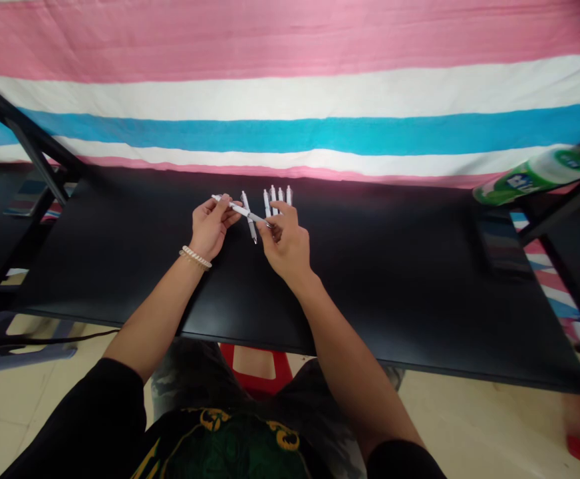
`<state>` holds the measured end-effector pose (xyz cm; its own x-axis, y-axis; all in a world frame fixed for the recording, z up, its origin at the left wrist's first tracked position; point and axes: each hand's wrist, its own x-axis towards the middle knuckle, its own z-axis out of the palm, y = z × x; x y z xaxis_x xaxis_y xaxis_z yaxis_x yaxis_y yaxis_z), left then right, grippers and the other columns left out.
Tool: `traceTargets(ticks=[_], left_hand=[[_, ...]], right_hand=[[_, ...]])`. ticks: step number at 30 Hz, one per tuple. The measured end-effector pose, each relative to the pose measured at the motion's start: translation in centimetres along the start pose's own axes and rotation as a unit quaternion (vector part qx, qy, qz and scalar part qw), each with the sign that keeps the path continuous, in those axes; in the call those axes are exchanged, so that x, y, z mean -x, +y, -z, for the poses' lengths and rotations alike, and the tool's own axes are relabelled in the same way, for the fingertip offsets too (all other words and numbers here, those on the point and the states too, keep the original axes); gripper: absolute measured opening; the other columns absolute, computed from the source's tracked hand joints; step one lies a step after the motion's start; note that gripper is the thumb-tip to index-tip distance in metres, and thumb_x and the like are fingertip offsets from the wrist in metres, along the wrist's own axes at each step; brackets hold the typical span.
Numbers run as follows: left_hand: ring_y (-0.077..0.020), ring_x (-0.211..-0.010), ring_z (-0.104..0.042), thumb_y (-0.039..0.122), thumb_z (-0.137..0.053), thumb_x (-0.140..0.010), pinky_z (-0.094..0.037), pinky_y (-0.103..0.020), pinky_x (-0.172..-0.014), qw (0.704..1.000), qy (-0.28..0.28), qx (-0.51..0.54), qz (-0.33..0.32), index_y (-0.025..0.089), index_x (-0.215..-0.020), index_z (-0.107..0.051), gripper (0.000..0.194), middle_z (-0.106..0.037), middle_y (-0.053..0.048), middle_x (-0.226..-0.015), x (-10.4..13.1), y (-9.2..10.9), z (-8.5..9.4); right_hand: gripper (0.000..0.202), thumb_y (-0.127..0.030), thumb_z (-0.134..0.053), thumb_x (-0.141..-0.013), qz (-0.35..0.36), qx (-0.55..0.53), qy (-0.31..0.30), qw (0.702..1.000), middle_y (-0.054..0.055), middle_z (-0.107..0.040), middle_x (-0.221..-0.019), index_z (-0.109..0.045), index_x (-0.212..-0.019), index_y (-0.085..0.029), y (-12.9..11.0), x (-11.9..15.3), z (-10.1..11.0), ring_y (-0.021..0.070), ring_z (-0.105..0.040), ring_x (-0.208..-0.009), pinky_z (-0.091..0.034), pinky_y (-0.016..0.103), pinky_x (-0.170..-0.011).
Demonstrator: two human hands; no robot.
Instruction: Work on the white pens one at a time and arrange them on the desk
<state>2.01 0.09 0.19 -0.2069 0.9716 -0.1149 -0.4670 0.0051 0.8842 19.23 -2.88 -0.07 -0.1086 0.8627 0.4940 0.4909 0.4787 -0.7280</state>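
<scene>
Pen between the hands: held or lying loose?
Held: left hand and right hand each have fingers on the pen, toward opposite ends.

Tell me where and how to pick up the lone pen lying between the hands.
Pinch the lone pen across its near half, probably best from above and the person's side: it is slim, lies pointing roughly toward the person, and in this view the held pen crosses its middle.

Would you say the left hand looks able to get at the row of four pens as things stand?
Probably not easily: the left hand is occupied with a held pen, and the right hand is in front of the four pens.
</scene>
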Motion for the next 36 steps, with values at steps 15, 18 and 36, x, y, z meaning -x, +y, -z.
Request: traceTargets(ticks=[15,18,36], left_hand=[[-0.0128,-0.074,-0.072,0.033,-0.078,-0.085,-0.058,-0.026,-0.074,1.0,-0.005,-0.01,-0.004,0.016,-0.081,-0.068,0.02,-0.075,-0.007,-0.085,0.2,-0.07,-0.06],[-0.013,-0.074,-0.072,0.034,-0.078,-0.084,-0.058,-0.026,-0.075,1.0,-0.004,-0.013,-0.001,0.016,-0.082,-0.068,0.02,-0.075,-0.007,-0.085,0.27,-0.03,-0.14],[-0.0153,-0.082,-0.073,0.04,-0.076,-0.085,-0.059,-0.028,-0.079,0.999,-0.039,-0.01,0.007,0.02,-0.088,-0.066,0.023,-0.075,-0.005,-0.089,0.53,0.19,-0.36]], right_hand=[[0.032,-0.037,-0.055,-0.097,0.0,0.021,-0.01,1.0,0.001,-0.072,-0.093,-0.05,-0.127,-0.026,-0.3,0.03,0.18,0.0171,-0.067,-0.074,-0.053,0.032,-0.066],[0.032,-0.038,-0.055,-0.097,-0.002,0.027,-0.015,1.0,0.002,-0.073,-0.094,-0.05,-0.127,-0.025,-0.4,0.06,0.16,0.0171,-0.067,-0.075,-0.052,0.031,-0.067],[0.038,-0.031,-0.045,-0.101,-0.004,0.031,-0.083,0.996,0.003,-0.072,-0.093,-0.043,-0.138,-0.024,-0.54,0.09,0.04,0.0182,-0.065,-0.07,-0.048,0.031,-0.069]])
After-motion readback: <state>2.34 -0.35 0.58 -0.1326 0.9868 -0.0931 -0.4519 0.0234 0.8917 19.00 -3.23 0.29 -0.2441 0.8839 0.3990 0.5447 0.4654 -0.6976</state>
